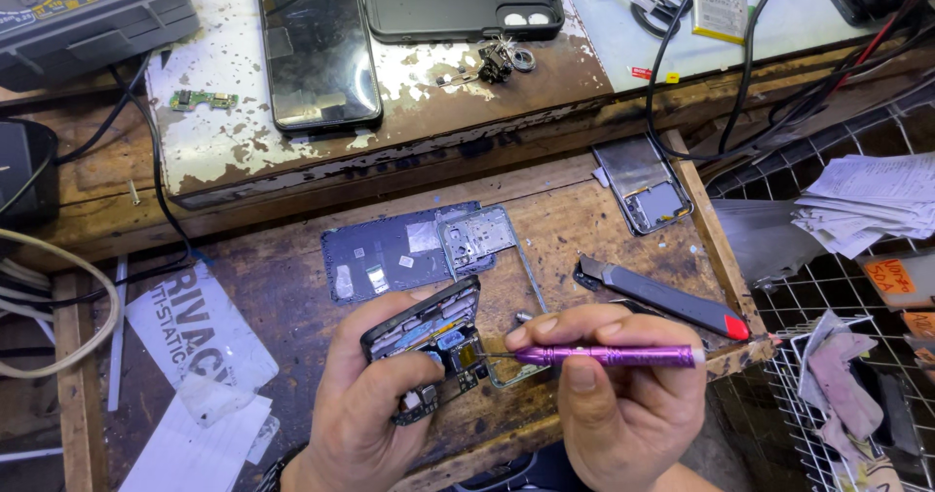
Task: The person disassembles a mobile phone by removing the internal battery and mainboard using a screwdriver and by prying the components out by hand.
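At about nine o'clock a grey cable [58,302] loops off the bench, and at ten o'clock a small green circuit board [203,99] lies on the chipped white slab [224,141] beside a dark phone screen [317,49]. At six o'clock the left hand [365,404] closes around an opened phone [429,346], thumb across its lower end, its insides facing up. Just right of it the right hand [618,385] pinches a purple screwdriver [609,357] held level, the thin tip touching the phone's inner parts, though the exact screw is too small to tell. At twelve o'clock a black phone case [463,3] sits open. At three o'clock a grey utility knife [672,302] rests on the wooden bench [282,287], near a wire basket [838,404].
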